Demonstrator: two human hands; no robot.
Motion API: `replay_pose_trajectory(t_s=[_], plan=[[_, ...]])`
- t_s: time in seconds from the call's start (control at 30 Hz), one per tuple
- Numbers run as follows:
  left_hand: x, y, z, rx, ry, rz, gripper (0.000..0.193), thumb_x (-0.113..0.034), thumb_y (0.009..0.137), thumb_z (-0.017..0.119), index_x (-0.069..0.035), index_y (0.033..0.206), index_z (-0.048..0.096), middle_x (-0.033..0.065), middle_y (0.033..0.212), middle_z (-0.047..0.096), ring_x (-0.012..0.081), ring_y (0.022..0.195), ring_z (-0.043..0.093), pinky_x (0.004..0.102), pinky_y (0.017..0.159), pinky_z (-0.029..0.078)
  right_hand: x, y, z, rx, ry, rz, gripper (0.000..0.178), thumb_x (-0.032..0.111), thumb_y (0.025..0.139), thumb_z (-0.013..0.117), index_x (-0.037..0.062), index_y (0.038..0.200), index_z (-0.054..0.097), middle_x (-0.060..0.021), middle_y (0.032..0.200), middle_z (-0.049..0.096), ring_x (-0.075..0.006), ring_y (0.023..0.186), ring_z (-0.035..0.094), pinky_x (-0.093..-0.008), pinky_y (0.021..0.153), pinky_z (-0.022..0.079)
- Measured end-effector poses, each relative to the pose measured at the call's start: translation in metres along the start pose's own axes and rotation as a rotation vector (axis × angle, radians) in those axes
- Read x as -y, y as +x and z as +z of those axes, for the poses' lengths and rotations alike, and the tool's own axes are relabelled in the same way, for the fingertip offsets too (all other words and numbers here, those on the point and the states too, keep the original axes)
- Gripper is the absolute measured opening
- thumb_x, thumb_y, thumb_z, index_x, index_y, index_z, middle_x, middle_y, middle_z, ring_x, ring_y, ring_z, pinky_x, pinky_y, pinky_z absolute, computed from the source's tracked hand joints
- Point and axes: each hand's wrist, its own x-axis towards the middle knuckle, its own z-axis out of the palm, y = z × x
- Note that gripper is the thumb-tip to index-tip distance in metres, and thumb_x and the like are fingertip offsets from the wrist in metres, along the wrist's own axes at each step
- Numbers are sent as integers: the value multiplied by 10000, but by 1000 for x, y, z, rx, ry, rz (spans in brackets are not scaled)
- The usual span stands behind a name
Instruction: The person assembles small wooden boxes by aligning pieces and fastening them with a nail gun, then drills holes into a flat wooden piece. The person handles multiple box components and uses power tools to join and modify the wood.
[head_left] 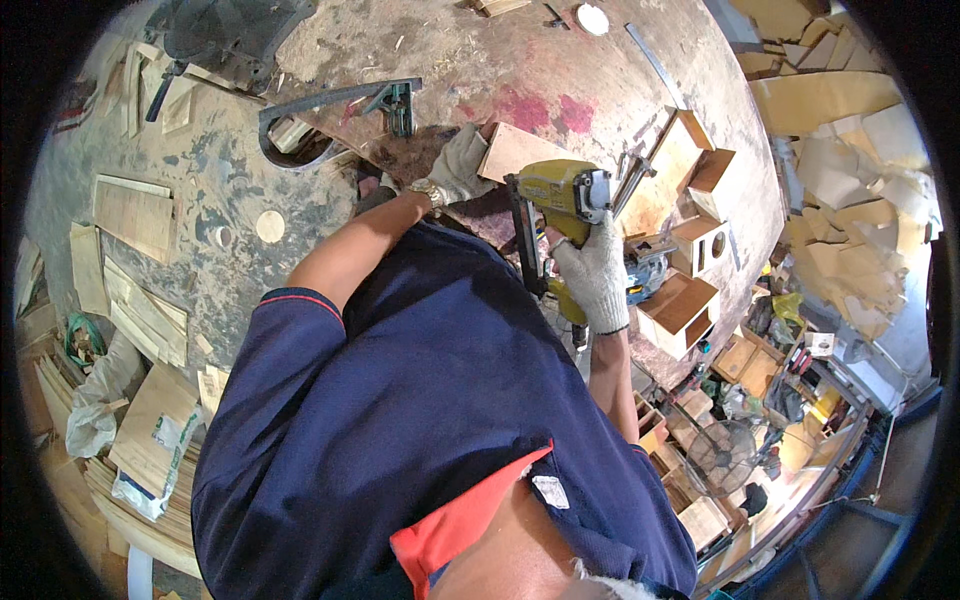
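Observation:
My right hand (597, 280), in a whitish work glove, is closed around the grip of a yellow and black nail gun (562, 190). The gun's body overlaps the right part of a light wooden board (522, 153) in my view. At the board's left end my left hand (458, 170), gloved too, is closed on it. Most of that hand's fingertips are hidden behind the wood. Whether the gun's nose touches the board cannot be seen from above.
Right of the gun, small wooden boxes (680, 308) and a blue power tool (647, 268) sit on the stained worktable (460, 50). A green-handled tool (395, 108) lies beyond my left hand. Thin wooden panels (135, 218) lie on the left; a fan (720, 450) stands lower right.

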Motion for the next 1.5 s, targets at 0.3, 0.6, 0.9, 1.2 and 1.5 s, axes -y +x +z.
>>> replay_pose_trajectory(t_s=[0.3,0.6,0.9,1.2,1.5], plan=[[-5,2,-6,-58,-57,19,1048,-250,711,820,-28,1570,263,272,1236,554,481,1052,579,526,856,522,6,12,13,31,-159,-19,534,169,877,740,0,1330,513,-226,1141,703,-367,1045,683,-445,900,537],[-15,9,-14,-96,17,21,1021,-292,747,821,-2,1557,273,228,1078,548,439,969,563,520,790,499,16,5,14,-23,-153,-95,512,108,895,734,26,1356,525,-164,1192,706,-277,1095,681,-412,954,525],[-10,2,-8,-30,38,-34,1020,-302,728,824,-7,1547,294,245,1149,538,453,1021,563,537,830,510,20,3,19,-78,-265,10,435,110,900,740,1,1287,574,-186,1164,714,-308,1065,697,-420,922,542],[-66,83,-69,0,94,-190,963,-319,600,907,-71,1415,457,204,1219,510,415,1139,533,521,975,475,-3,-41,-29,-316,284,-63,369,73,917,730,-4,1251,593,-129,1051,732,-201,900,691,-352,818,551],[-144,153,-76,367,679,97,734,-355,803,742,-97,1448,503,162,1213,571,354,1150,560,483,941,469,-19,-49,-56,-481,315,52,378,136,927,742,-5,1229,565,-95,887,699,-112,608,612,-289,536,503]])
